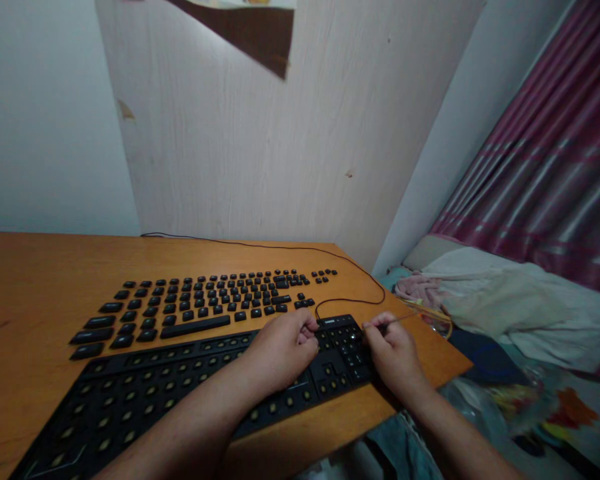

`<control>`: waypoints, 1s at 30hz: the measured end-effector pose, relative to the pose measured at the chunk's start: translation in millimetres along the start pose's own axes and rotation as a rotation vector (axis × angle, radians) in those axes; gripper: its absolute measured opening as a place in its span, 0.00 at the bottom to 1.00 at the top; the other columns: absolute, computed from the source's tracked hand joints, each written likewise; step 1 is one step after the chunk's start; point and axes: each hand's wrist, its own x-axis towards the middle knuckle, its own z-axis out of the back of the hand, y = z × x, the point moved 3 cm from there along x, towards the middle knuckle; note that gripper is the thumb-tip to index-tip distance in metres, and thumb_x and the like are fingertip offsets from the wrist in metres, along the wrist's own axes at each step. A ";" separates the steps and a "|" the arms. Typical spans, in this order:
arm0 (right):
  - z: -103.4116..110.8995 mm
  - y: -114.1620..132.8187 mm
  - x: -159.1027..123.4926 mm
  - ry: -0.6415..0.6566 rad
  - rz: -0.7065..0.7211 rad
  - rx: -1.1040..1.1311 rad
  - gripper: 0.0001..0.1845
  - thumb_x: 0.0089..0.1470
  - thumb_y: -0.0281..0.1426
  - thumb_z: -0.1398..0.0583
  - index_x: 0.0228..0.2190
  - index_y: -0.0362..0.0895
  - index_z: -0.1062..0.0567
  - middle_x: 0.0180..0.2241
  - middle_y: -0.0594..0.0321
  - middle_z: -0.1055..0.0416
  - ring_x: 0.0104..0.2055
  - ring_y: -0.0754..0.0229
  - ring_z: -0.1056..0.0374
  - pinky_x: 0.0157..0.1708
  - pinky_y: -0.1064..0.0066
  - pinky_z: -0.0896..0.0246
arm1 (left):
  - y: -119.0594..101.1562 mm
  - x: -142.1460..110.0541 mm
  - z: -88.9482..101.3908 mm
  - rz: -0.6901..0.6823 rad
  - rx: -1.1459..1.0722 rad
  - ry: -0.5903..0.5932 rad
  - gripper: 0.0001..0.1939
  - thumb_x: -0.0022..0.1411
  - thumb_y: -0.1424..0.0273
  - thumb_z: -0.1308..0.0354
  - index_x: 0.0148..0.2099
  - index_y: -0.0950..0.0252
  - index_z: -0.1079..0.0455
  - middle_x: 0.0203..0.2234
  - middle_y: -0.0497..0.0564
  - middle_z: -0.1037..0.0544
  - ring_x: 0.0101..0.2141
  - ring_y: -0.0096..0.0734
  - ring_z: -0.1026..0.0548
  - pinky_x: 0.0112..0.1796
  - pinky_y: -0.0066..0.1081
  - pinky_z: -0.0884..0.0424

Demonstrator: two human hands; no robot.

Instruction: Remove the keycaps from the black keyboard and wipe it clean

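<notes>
A black keyboard [325,370] lies tilted across the desk's front, most of its keycaps off and pale round key seats showing. Keycaps still sit on its number pad [359,360] at the right end. My right hand [393,350] is closed at that pad's right edge, pinching a thin rod-like tool [391,323] whose kind I cannot make out. Over the keyboard's middle-right part rests my left hand [285,347], fingers curled in; whatever they hold, if anything, is hidden. Loose black keycaps [195,312] lie in rows behind the keyboard, with the long space bar [195,327] among them.
A black cable [350,301] loops from the keyboard over the wooden desk [20,300] and along the wall. Right of the desk edge are crumpled bedding [520,307], plastic bags [510,400] and a purple curtain [540,147]. A pale wall panel [260,153] stands behind.
</notes>
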 end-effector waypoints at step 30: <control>-31.7 85.5 -10.2 0.062 0.173 0.257 0.09 0.59 0.37 0.42 0.29 0.45 0.31 0.26 0.67 0.34 0.27 0.63 0.35 0.27 0.72 0.41 | -11.1 2.9 4.0 0.145 -0.564 -0.094 0.09 0.54 0.70 0.42 0.39 0.66 0.33 0.24 0.43 0.31 0.25 0.24 0.33 0.28 0.24 0.39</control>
